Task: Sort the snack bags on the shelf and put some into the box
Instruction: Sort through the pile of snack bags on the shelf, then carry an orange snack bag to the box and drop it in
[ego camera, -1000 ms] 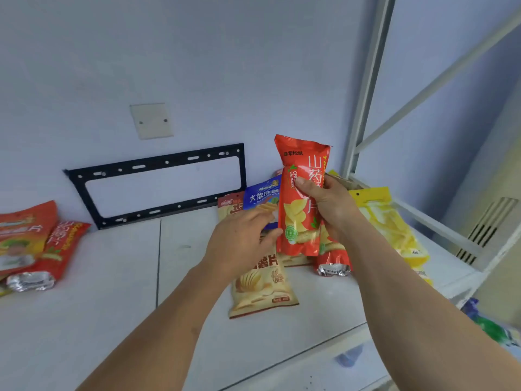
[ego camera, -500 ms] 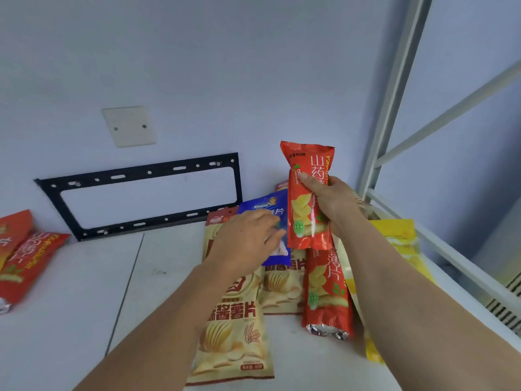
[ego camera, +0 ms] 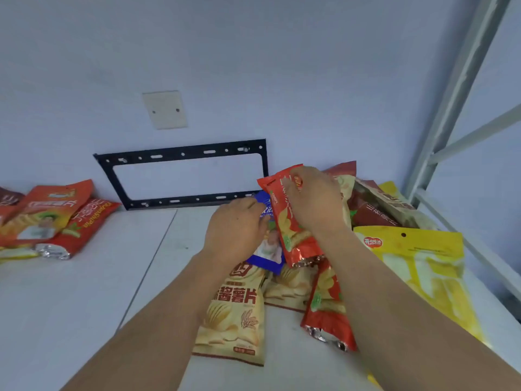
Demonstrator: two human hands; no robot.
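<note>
Head view: right hand (ego camera: 313, 201) grip clamped on red bag (ego camera: 293, 230); left hand (ego camera: 236, 230) grip pinching blue bag (ego camera: 267, 249); bare shelf (ego camera: 84, 292) leftward.

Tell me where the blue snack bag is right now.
The blue snack bag sits mid-frame in the head view, under the left hand, beside the red bag in the right hand.

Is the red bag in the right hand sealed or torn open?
Apparently sealed. The red bag in the right hand looks puffed, its silver bottom seam closed; its top is hidden by fingers.

Left hand (ego camera: 235, 230) hides most of blue bag (ego camera: 267, 253).
</note>
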